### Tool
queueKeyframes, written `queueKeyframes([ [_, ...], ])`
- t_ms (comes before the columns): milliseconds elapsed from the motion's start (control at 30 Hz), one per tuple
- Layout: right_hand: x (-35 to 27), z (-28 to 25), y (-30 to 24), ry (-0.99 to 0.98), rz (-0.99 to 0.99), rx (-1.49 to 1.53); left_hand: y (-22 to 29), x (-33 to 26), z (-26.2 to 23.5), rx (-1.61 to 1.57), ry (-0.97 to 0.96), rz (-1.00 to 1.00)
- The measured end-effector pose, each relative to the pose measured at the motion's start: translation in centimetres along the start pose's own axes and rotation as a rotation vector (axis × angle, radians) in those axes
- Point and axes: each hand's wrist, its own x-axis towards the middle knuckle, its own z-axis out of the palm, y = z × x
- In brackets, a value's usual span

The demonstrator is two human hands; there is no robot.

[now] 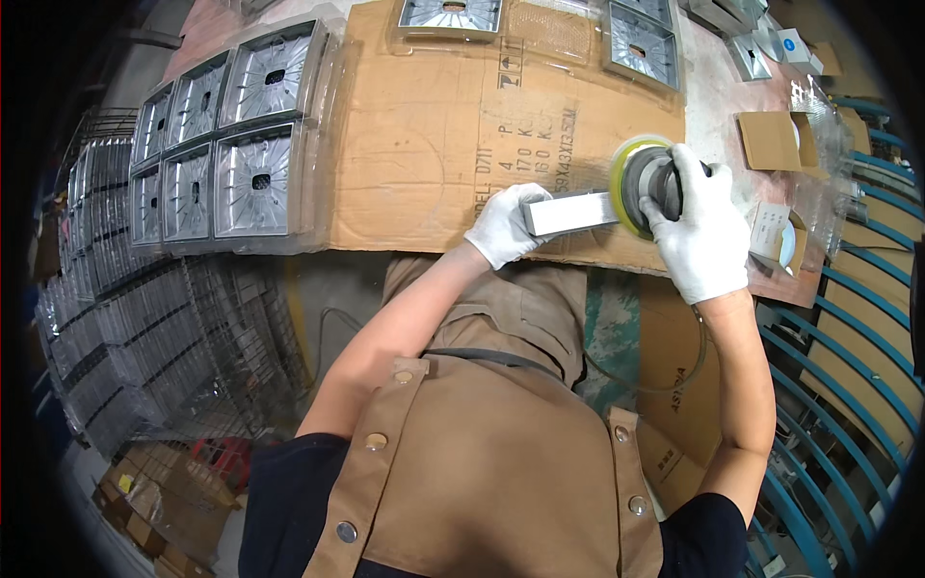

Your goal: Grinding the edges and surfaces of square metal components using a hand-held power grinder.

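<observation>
My left hand [506, 226], in a white glove, grips one end of a square-edged silver metal part [575, 214], seen edge-on and held over the near edge of the cardboard. The white-gloved right hand [708, 226] is wrapped round the body of a handheld disc sander [655, 186]. Its round yellow-green pad [619, 183] stands on edge, facing left. The part's right end meets the pad's lower area; whether they press together cannot be told. My right palm hides much of the sander's body.
A flat cardboard sheet [405, 144] covers the table. Clear trays of square metal housings stand left [265, 183], with more housings at the far edge [641, 46]. Open cardboard boxes [769, 142] lie right, near blue curved bars [872, 332]. Stacked trays fill a wire cage [135, 337] at lower left.
</observation>
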Motion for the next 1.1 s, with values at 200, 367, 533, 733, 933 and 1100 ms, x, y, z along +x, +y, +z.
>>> queueKeyframes([
  [200, -0.1, 0.2, -1.1, -0.05, 0.043, -0.034, -0.9, 0.4, 0.0, 0.148, 0.046, 0.043],
  [367, 0.2, -0.1, -0.6, -0.025, 0.038, -0.032, -0.8, 0.3, 0.1, 0.031, 0.041, 0.035],
  [533, -0.3, 0.3, -2.0, -0.061, 0.022, -0.001, -1.4, 0.4, -0.3, 0.293, 0.023, 0.098],
  [733, -0.2, 0.1, -0.6, -0.022, 0.055, 0.007, 0.0, 0.1, -0.2, 0.381, 0.02, 0.141],
  [933, 0.3, -0.1, -4.3, -0.191, 0.05, -0.004, -1.5, 0.4, -0.2, 0.207, 0.061, 0.061],
  [1100, 0.3, 0.1, -1.1, -0.066, 0.033, -0.019, -0.8, 0.1, -0.2, 0.37, 0.015, 0.114],
])
